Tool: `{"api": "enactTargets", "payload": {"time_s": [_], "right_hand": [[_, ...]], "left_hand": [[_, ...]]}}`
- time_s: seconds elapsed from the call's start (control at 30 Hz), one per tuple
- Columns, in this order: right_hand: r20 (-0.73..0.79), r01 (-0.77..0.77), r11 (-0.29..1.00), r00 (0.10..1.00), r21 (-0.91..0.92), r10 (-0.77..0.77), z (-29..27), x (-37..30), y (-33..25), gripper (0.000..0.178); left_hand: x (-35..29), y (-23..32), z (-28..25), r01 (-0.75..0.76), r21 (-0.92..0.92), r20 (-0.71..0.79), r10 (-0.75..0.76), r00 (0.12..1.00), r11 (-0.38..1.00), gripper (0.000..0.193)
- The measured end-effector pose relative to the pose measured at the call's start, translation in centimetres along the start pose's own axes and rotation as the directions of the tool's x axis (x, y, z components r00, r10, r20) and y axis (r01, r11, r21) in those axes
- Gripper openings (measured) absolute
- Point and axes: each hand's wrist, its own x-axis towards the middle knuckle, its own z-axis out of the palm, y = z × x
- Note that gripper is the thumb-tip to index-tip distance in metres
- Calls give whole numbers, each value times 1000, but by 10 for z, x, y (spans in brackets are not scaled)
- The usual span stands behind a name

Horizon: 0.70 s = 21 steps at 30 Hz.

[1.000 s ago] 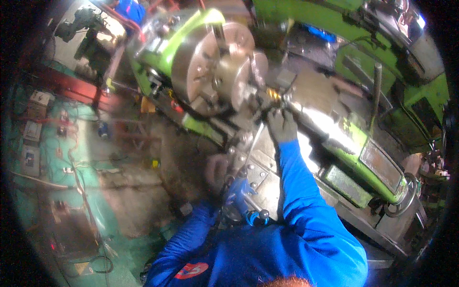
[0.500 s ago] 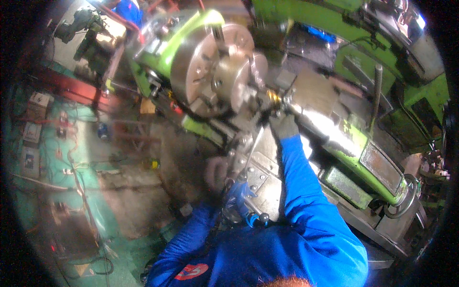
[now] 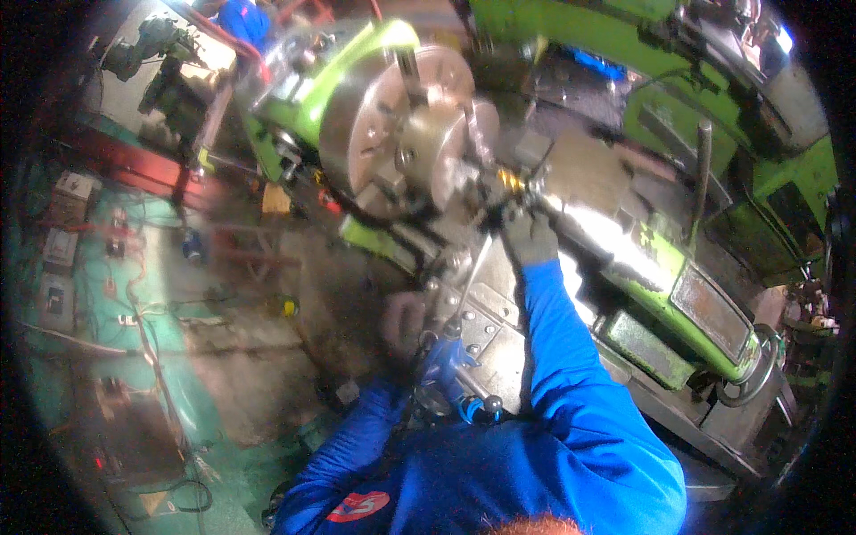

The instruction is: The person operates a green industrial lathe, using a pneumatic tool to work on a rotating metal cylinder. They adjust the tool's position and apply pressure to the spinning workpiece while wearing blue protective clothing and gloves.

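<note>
R hand (image 3: 532, 239) just below gold spiral bit (image 3: 510, 181), grip unclear. L hand (image 3: 406, 319) blurred, left of blue tool (image 3: 443, 358); can't tell grip. Bit's betw. round metal part (image 3: 456, 153), far left, & green machine end (image 3: 662, 250), near right.

The right sleeve (image 3: 566, 348), lower centre, is blue. The tailstock (image 3: 657, 243), right, is lime green with dark patches. The spiral part (image 3: 510, 180), upper centre, is yellow. The floor (image 3: 227, 473), left, is green.
</note>
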Motion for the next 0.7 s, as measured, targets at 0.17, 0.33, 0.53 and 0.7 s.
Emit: {"api": "enactTargets", "payload": {"time_s": [0.17,0.33,0.53,0.7], "right_hand": [[77,-344,926,930,-158,359,-31,7,-55,43],[8,-381,846,913,372,408,-44,11,-99,42],[341,-463,82,749,882,568,-49,25,-117,35],[142,-381,436,862,815,487,-1,7,-22,33]], "left_hand": [[-9,-6,4,131,-133,-3,-133,991,982,23],[15,-15,1,-27,-104,7,27,1000,994,17],[144,-24,9,-519,53,461,440,771,853,28],[176,-5,80,685,-362,731,-263,629,632,28]]}}
